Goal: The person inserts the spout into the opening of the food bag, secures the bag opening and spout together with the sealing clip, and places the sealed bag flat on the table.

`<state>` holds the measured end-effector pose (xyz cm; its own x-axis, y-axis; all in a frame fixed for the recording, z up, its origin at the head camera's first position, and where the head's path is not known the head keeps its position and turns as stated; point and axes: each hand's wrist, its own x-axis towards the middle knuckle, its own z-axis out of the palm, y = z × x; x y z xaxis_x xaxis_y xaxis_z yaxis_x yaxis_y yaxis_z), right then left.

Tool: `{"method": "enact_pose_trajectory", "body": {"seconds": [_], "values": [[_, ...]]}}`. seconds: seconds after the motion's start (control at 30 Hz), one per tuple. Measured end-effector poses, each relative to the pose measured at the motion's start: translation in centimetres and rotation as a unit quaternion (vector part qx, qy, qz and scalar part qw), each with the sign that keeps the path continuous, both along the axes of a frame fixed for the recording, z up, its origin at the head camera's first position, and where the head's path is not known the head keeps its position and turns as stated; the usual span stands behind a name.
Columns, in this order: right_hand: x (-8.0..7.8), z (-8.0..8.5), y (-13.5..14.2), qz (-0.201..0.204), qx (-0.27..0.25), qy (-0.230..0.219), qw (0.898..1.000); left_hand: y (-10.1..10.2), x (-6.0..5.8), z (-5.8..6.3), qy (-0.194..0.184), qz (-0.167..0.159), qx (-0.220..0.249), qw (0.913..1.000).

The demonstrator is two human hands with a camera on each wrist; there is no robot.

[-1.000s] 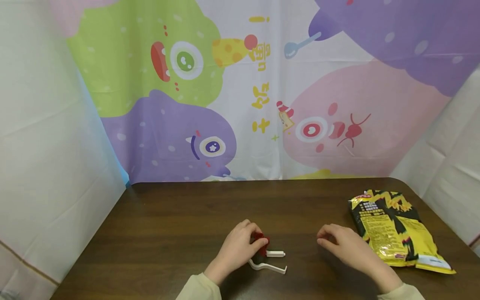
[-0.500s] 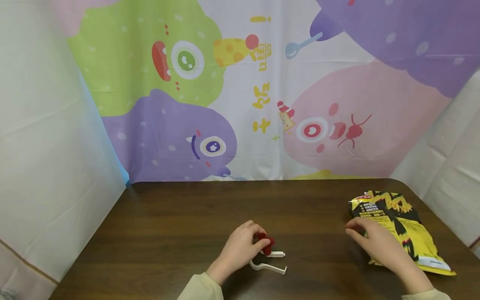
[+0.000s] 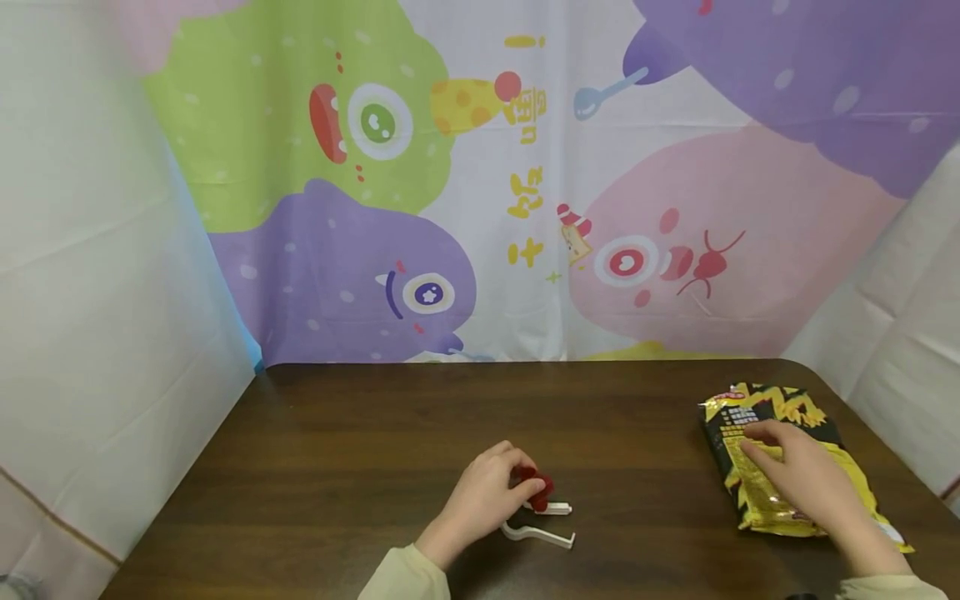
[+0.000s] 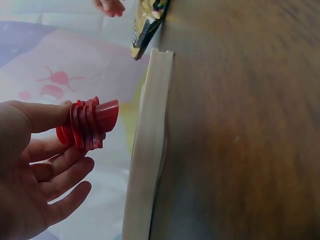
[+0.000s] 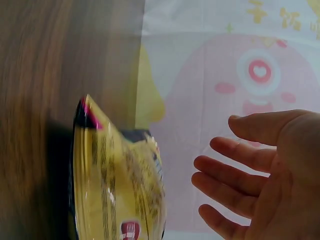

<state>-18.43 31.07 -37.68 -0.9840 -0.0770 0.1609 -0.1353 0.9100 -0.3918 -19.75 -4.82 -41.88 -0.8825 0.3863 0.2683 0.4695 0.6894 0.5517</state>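
My left hand [image 3: 486, 490] pinches a small red ridged plastic piece [image 4: 86, 124] between thumb and fingers, low over the table. In the left wrist view, the piece has a short slanted tube at one end. A white plastic clip [image 3: 536, 534] lies beside it on the table, with its two arms spread apart; part of it is hidden by the left hand. Over at the right, my right hand [image 3: 808, 479] hovers above a yellow and black snack bag [image 3: 753, 504]. Its fingers [image 5: 232, 177] are relaxed, hold nothing and stand apart from the bag [image 5: 120, 185].
The dark brown wooden table [image 3: 360, 425] ends at a cartoon-printed curtain [image 3: 517, 317]. Plain white cloth walls [image 3: 112, 250] stand on both sides. The bag lies near the table's right edge.
My right hand has moved right, from the middle of the table to above the snack bag. The left hand has stayed nearly in place, still pinching the red piece.
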Motion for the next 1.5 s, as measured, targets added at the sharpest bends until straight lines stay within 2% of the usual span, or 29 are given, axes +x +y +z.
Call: {"method": "enact_pose_trajectory", "body": {"seconds": [0.2, 0.37, 0.63, 1.0, 1.17, 1.4, 1.5], "values": [[0.2, -0.3, 1.8, -0.015, 0.017, -0.015, 1.0, 0.2, 0.1, -0.1, -0.021, -0.014, 0.001, 0.9997], [0.2, -0.8, 3.0, -0.036, 0.024, -0.034, 0.999, 0.3, 0.0, 0.0, -0.012, -0.013, -0.001, 0.9998], [-0.5, -1.3, 4.8, -0.093, 0.023, -0.066, 0.993, 0.6, 0.1, 0.1, -0.009, -0.026, -0.003, 0.9996], [-1.2, -1.8, 6.7, -0.124, 0.027, -0.105, 0.986, 1.0, 0.2, 0.4, -0.002, -0.041, 0.008, 0.9991], [-1.8, -2.1, 7.5, -0.128, 0.021, -0.142, 0.981, 1.2, 0.1, 0.5, -0.002, -0.048, 0.013, 0.9988], [-2.4, -2.7, 8.4, -0.104, 0.004, -0.186, 0.977, 1.1, 0.3, 0.3, -0.007, -0.049, 0.013, 0.9987], [-2.6, -2.9, 8.8, -0.112, -0.007, -0.205, 0.972, 1.1, 0.3, 0.2, -0.004, -0.05, 0.013, 0.9987]]}}
